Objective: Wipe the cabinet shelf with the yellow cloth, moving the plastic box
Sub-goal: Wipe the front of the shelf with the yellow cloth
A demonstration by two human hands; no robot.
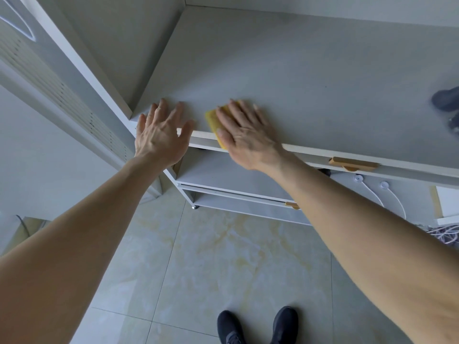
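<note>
I see my left hand lying flat, fingers spread, on the front left corner of the cabinet shelf. Just right of it on the shelf's front edge, my right hand presses the yellow cloth down with straight fingers. A dark, blurred object sits at the shelf's far right.

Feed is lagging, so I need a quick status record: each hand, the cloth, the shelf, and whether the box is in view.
left hand: flat, fingers spread, resting on shelf front edge near the left corner
right hand: flat, pressing the yellow cloth
yellow cloth: under the right hand, at the shelf front edge
shelf: grey, bare ahead of the hands
plastic box: not identifiable in view
dark object: far right, blurred
</note>
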